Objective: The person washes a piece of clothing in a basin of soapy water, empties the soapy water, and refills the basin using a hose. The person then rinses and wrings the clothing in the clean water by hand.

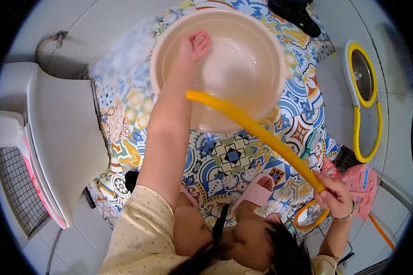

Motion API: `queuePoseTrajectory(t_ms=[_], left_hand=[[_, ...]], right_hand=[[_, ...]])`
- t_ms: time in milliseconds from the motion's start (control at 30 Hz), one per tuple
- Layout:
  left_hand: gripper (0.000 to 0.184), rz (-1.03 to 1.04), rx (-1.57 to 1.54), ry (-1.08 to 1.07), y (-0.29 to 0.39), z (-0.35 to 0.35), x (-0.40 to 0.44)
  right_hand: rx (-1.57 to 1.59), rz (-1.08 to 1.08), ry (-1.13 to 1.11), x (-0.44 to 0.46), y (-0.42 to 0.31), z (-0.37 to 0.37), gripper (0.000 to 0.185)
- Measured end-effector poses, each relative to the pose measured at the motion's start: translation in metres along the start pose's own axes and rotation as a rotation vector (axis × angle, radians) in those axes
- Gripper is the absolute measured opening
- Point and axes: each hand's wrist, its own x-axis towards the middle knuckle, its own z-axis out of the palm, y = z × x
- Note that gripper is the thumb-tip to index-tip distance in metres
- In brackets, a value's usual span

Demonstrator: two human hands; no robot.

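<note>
Patterned floor tiles (232, 156); pale basin (280, 68), set beneath loosely cupped, empty left hand (196, 46); yellow hose (261, 132), gripped in curled right hand (337, 198).

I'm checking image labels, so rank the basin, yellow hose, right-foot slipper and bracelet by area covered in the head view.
1. Basin, clearly largest
2. Yellow hose, long but thin
3. Right-foot slipper
4. Bracelet, just a sliver at the wrist

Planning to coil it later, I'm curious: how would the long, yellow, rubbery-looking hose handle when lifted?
Probably springy rather than limp: the yellow hose spans outward from the right hand with only a gentle bow. It should bend readily, given the tight loop below that hand. Its smooth surface could turn slippery if wet.
</note>
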Motion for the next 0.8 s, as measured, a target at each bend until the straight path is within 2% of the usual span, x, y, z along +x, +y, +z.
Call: queuePoseTrajectory(t_ms=[200, 300, 400, 533, 600, 633, 700, 800], left_hand=[[0.029, -0.054, 0.012, 0.002, -0.011, -0.011, 0.019], [0.029, -0.04, -0.091, 0.0, -0.017, -0.011, 0.022], [0.029, -0.025, -0.319, 0.029, -0.02, -0.008, 0.022], [0.03, -0.022, -0.27, 0.052, -0.014, -0.005, 0.015], [0.032, -0.044, -0.214, 0.065, -0.013, -0.004, 0.012], [0.031, -0.04, -0.029, 0.051, -0.015, -0.003, 0.009], [0.03, -0.031, 0.343, 0.022, -0.018, -0.006, 0.001], [0.028, -0.164, 1.116, -0.141, -0.022, -0.009, -0.011]], right_hand=[[0.019, -0.004, -0.007, -0.009, 0.003, -0.012, 0.043], [0.029, 0.021, 0.031, -0.009, 0.011, -0.015, 0.042], [0.075, 0.062, 0.083, 0.0, 0.01, -0.012, 0.04], [0.204, -0.014, 0.122, 0.006, 0.02, -0.013, 0.041], [0.074, -0.01, 0.17, 0.005, 0.023, -0.021, 0.042], [0.008, -0.005, 0.193, 0.005, 0.021, -0.022, 0.042], [0.069, 0.084, 0.21, -0.002, 0.009, -0.024, 0.043], [0.056, 0.17, 0.259, -0.016, 0.004, -0.038, 0.044]])
